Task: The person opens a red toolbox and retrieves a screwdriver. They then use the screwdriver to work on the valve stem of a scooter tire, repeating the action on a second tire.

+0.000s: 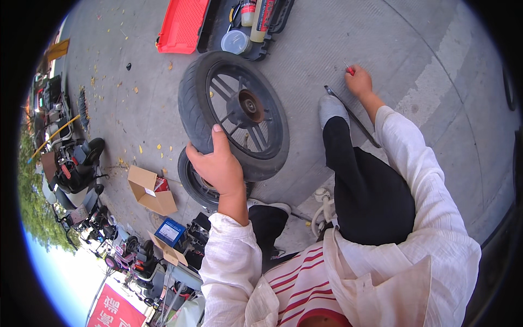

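A black motorbike wheel (pixel 188 101) with a spoked rim and a rusty hub stands tilted in front of me. My left hand (pixel 220 166) grips its near edge, thumb on the sidewall and fingers against the tread. Farther right, my right hand (pixel 359 82) is closed round a small red-handled tool (pixel 351 70) with a thin shaft, held low over the ground. Its exact kind is too small to tell. A long dark pry bar (pixel 357 121) lies beside my right shoe (pixel 331 108), below the right hand. Behind my left hand is a second wheel (pixel 188 177), partly covered by the first.
An open toolbox with a red lid (pixel 182 27) sits beyond the wheel, holding bottles and a round tub (pixel 236 42). To the left are an open cardboard box (pixel 152 191), a blue box (pixel 170 231) and several parked scooters (pixel 76 163). Dry leaves dot the pavement.
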### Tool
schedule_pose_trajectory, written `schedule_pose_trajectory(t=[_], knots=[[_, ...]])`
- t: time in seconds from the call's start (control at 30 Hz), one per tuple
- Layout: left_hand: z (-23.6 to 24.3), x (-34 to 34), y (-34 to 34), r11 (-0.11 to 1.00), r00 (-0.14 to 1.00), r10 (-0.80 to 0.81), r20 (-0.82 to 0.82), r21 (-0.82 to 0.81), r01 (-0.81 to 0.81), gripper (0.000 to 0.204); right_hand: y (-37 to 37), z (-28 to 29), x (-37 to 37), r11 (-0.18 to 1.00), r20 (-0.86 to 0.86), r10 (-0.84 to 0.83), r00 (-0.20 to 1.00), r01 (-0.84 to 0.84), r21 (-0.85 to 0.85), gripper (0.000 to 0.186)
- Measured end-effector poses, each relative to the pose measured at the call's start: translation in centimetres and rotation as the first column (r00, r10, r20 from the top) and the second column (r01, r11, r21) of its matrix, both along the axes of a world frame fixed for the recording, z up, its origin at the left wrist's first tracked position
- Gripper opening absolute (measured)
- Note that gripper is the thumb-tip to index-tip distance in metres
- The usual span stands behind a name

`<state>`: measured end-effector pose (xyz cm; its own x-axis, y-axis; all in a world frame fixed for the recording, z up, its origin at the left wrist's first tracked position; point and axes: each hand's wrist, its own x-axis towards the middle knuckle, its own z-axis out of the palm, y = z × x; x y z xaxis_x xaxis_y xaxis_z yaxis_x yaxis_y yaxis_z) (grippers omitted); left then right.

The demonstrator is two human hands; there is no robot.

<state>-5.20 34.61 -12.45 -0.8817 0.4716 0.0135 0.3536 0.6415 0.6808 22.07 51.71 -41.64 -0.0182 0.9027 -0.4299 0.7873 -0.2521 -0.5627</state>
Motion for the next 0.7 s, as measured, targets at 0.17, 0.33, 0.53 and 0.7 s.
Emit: schedule_pose_trajectory(t=[0.17,0.33,0.53,0.7], knots=[[-0.4,-1.8,-0.9,0.995,0.991,0.058,0.118,0.070,-0.067,0.057,-3.6,3.4,-1.0,0.917,0.223,0.158,0.962,-0.227,0.329,0.036],[-1.5,-3.9,-3.5,0.925,0.890,0.193,0.413,0.226,-0.306,0.053,-6.4,3.2,1.2,0.884,0.179,0.268,0.947,-0.315,0.346,0.037],[-5.3,-1.5,-12.0,0.801,0.708,0.286,0.646,0.244,-0.546,0.051,-9.4,4.7,3.2,0.891,0.110,0.402,0.909,-0.416,0.180,0.038],[-7.1,5.3,-15.9,0.740,0.398,0.370,0.839,-0.007,-0.673,0.054,-10.6,5.1,4.3,0.871,0.138,0.462,0.876,-0.477,0.117,0.040]])
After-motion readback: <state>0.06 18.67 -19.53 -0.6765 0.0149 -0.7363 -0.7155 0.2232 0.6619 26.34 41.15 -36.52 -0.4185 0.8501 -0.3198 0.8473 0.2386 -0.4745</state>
